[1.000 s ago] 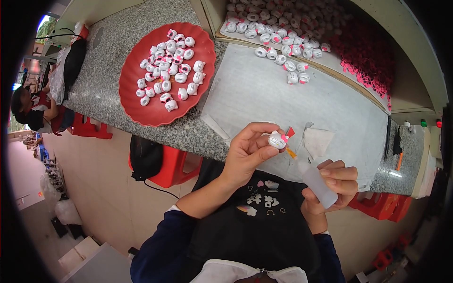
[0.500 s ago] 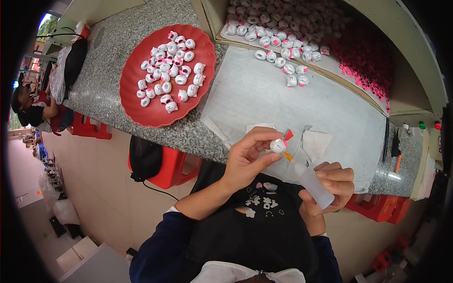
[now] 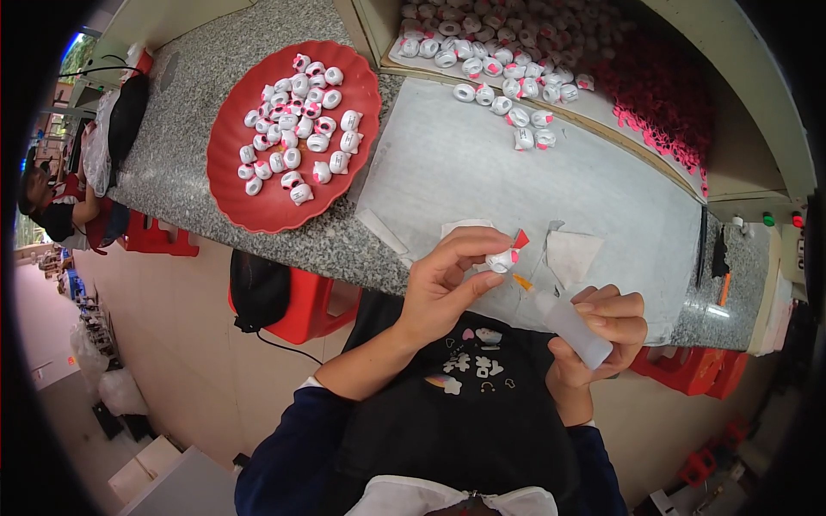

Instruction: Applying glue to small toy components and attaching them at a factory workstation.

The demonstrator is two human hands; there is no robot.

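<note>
My left hand [image 3: 449, 279] pinches a small white cat-head figure [image 3: 499, 261] with a pink bow between thumb and fingers, above the near part of the work sheet. My right hand [image 3: 609, 331] is wrapped round a translucent squeeze bottle [image 3: 575, 327], tilted so that its orange nozzle [image 3: 522, 282] points up and left. A short gap separates the nozzle tip from the figure. Just behind the figure shows a small red pointed piece [image 3: 520, 237]; whether it touches the figure I cannot tell.
A red scalloped plate [image 3: 225, 172] with many white figures stands at left on the granite counter [image 3: 185, 129]. Pale paper [image 3: 430, 172] covers the work area, with paper scraps [image 3: 572, 256] on it. Behind, a shelf holds piled figures [image 3: 516, 64] and pink pieces [image 3: 658, 112]. A person [image 3: 64, 202] sits far left.
The bottle's nozzle has come away from the figure, leaving a gap. My left hand has turned the figure slightly and shifted it a little left. The view has shifted slightly.
</note>
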